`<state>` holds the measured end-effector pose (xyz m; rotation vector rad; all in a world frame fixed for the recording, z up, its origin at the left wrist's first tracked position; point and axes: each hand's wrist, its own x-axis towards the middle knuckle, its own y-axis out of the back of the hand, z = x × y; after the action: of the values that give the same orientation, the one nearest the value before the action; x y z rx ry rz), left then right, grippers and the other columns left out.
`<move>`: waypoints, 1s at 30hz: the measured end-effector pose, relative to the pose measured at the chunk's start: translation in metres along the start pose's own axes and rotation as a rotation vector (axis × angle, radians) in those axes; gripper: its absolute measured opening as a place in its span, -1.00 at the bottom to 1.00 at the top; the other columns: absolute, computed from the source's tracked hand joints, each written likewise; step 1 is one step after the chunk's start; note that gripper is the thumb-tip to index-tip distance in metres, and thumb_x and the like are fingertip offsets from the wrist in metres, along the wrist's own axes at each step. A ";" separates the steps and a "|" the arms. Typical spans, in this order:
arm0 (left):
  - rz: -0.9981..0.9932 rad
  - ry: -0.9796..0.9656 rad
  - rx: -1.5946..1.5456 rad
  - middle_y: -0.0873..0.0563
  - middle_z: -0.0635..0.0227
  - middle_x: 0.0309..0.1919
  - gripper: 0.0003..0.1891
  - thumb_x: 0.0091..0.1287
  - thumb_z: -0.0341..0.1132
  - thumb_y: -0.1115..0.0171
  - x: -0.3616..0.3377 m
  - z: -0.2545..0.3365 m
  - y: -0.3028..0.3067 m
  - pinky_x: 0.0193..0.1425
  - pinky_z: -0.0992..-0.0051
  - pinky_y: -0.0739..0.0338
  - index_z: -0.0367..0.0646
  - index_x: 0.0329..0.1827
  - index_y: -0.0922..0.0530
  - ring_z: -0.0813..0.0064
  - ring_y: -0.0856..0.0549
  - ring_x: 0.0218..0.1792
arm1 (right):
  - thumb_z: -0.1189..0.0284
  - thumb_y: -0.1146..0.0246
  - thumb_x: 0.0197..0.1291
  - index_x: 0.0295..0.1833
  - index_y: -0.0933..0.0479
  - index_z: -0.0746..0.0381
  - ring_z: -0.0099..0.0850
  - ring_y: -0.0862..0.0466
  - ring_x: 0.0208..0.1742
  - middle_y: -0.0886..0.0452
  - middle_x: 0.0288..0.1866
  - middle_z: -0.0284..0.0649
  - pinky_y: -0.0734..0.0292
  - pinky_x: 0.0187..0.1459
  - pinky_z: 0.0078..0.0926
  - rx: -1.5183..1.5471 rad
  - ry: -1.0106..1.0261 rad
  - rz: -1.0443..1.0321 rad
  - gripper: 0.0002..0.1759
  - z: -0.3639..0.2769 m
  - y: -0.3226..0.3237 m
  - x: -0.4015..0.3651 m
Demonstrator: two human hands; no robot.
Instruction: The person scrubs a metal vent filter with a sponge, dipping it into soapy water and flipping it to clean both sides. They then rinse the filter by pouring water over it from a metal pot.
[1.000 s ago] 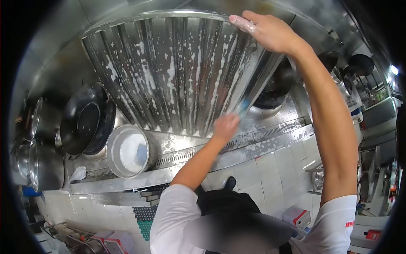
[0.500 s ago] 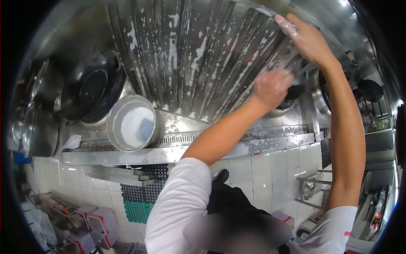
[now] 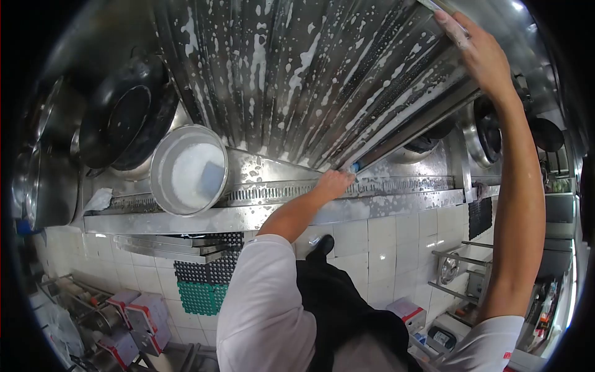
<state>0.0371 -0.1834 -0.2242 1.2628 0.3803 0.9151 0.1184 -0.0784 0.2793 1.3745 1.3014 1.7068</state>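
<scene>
A ridged metal panel (image 3: 279,80), streaked with white suds, stands tilted over the steel counter (image 3: 260,167). At its upper right edge my right hand (image 3: 474,53) is closed, gripping the rim. Low on the panel, by its bottom right corner, my left hand (image 3: 336,183) is closed on something blue (image 3: 354,168), perhaps a scrubber, of which only a small part shows. To the left of that hand, a round container (image 3: 162,164) holds white foamy liquid and a blue-grey block (image 3: 212,180).
Dark woks (image 3: 127,121) and steel pots (image 3: 52,186) stand at the left. More pans (image 3: 486,130) are at the right. Below the counter are metal trays (image 3: 167,248), a green mat (image 3: 198,297), boxes (image 3: 145,325) and a rack (image 3: 462,276) on the tiled floor.
My left hand has moved down and left, from the panel's right side to its lower corner. My right hand has shifted slightly right and up, still on the panel's edge.
</scene>
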 end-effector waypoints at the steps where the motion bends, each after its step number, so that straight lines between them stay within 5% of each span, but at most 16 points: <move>1: 0.003 -0.001 -0.002 -0.73 0.27 -0.28 -0.72 0.30 -0.34 -0.11 0.001 0.002 0.004 -0.29 0.21 -0.62 0.01 0.06 -0.56 0.27 -0.78 -0.30 | -0.32 0.05 0.34 0.12 -0.58 0.15 -0.06 -0.65 -0.12 -0.66 -0.18 0.03 -0.46 0.03 -0.27 -0.004 0.001 0.000 -0.24 0.004 -0.002 -0.003; 3: -0.016 0.011 -0.134 -0.75 0.28 -0.25 -0.71 0.26 -0.33 -0.15 0.007 -0.001 0.024 -0.29 0.18 -0.63 0.03 0.06 -0.56 0.22 -0.77 -0.31 | -0.34 0.02 0.30 0.13 -0.59 0.13 -0.03 -0.66 -0.16 -0.67 -0.27 0.01 -0.48 -0.01 -0.23 -0.098 -0.023 0.095 -0.23 0.003 -0.002 -0.005; 5: 0.349 0.010 -0.189 -0.75 0.29 -0.24 -0.69 0.19 -0.33 -0.22 0.020 0.010 0.043 -0.32 0.19 -0.65 0.01 0.02 -0.56 0.19 -0.77 -0.32 | -0.35 0.00 0.28 0.16 -0.59 0.11 0.01 -0.67 -0.19 -0.67 -0.33 0.01 -0.49 -0.06 -0.18 -0.144 -0.071 0.054 -0.22 0.007 -0.002 -0.001; 9: 0.624 -0.038 -0.352 -0.72 0.28 -0.27 -0.63 -0.01 -0.41 -0.34 0.042 0.036 0.206 -0.36 0.21 -0.64 -0.05 -0.07 -0.58 0.18 -0.73 -0.37 | -0.40 0.01 0.22 -0.04 -0.59 0.20 0.06 -0.71 -0.21 -0.71 -0.39 0.00 -0.57 -0.15 -0.06 -0.196 0.022 0.198 -0.17 0.001 0.001 -0.012; 15: 1.174 0.222 -0.209 -0.76 0.24 -0.31 -0.60 -0.05 -0.52 -0.38 -0.073 -0.016 0.324 -0.32 0.34 -0.62 -0.08 -0.07 -0.71 0.21 -0.74 -0.35 | -0.38 -0.12 0.16 -0.08 -0.59 0.24 0.11 -0.68 -0.21 -0.68 -0.35 0.11 -0.55 -0.16 -0.02 -0.154 0.006 0.106 -0.19 -0.013 0.011 -0.023; 18: 1.011 0.867 -0.113 -0.74 0.19 -0.26 -0.68 0.06 -0.41 -0.40 -0.169 -0.066 0.336 -0.17 0.26 -0.62 -0.12 -0.06 -0.70 0.15 -0.73 -0.28 | -0.44 -0.14 0.07 -0.19 -0.62 0.30 0.04 -0.72 -0.20 -0.70 -0.37 0.06 -0.59 -0.14 -0.07 -0.165 0.123 0.102 -0.10 -0.049 0.012 -0.012; 20: 0.862 0.845 0.204 -0.73 0.20 -0.24 -0.75 0.15 -0.36 -0.35 -0.220 -0.114 0.310 -0.06 0.18 -0.57 -0.14 -0.09 -0.70 0.13 -0.70 -0.20 | -0.47 -0.13 0.06 -0.21 -0.61 0.33 0.03 -0.72 -0.18 -0.70 -0.34 0.06 -0.60 -0.11 -0.07 -0.108 0.195 0.074 -0.07 -0.098 0.006 0.011; 22: 0.912 0.811 0.335 -0.72 0.20 -0.22 -0.81 0.23 -0.34 -0.32 -0.220 -0.098 0.299 0.00 0.14 -0.53 -0.15 -0.12 -0.69 0.14 -0.67 -0.15 | -0.46 -0.11 0.07 -0.23 -0.61 0.35 0.03 -0.72 -0.16 -0.70 -0.31 0.07 -0.62 -0.09 -0.06 -0.063 0.251 0.105 -0.06 -0.145 -0.009 0.035; 24: 1.062 0.620 0.050 -0.70 0.21 -0.22 -0.85 0.29 -0.33 -0.29 -0.200 -0.064 0.267 -0.04 0.18 -0.54 -0.16 -0.16 -0.69 0.18 -0.68 -0.18 | -0.45 -0.10 0.09 -0.24 -0.61 0.36 0.03 -0.72 -0.15 -0.71 -0.29 0.08 -0.62 -0.09 -0.05 -0.073 0.284 0.132 -0.07 -0.170 -0.011 0.047; 28: 0.760 0.931 -1.007 -0.75 0.13 -0.10 -0.55 0.46 0.04 -0.20 -0.153 -0.027 0.148 0.11 0.42 -0.53 -0.22 0.05 -0.67 0.33 -0.70 -0.03 | -0.37 -0.10 0.17 -0.24 -0.61 0.36 0.05 -0.72 -0.18 -0.70 -0.34 0.09 -0.61 -0.12 -0.04 -0.099 0.350 0.099 -0.13 -0.178 -0.002 0.039; 29: 0.718 1.043 -1.241 -0.75 0.16 -0.12 -0.40 0.49 0.18 -0.06 -0.144 -0.030 0.135 0.07 0.45 -0.54 -0.25 0.17 -0.60 0.33 -0.71 -0.09 | -0.35 -0.09 0.18 -0.24 -0.61 0.36 0.06 -0.72 -0.20 -0.69 -0.37 0.08 -0.61 -0.14 -0.04 -0.109 0.374 0.116 -0.15 -0.176 0.005 0.031; 30: 0.697 1.142 -1.396 -0.68 0.08 0.06 -0.24 0.44 0.32 0.05 -0.139 -0.043 0.126 0.22 0.41 -0.45 -0.23 0.34 -0.45 0.29 -0.65 0.08 | -0.34 -0.11 0.18 -0.23 -0.60 0.35 0.06 -0.71 -0.28 -0.68 -0.45 0.05 -0.61 -0.18 -0.05 -0.137 0.352 0.103 -0.17 -0.173 0.016 0.017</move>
<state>-0.1247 -0.2585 -0.1518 -0.5750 0.0552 1.9497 -0.0486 -0.1250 0.3022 1.1126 1.2835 2.1394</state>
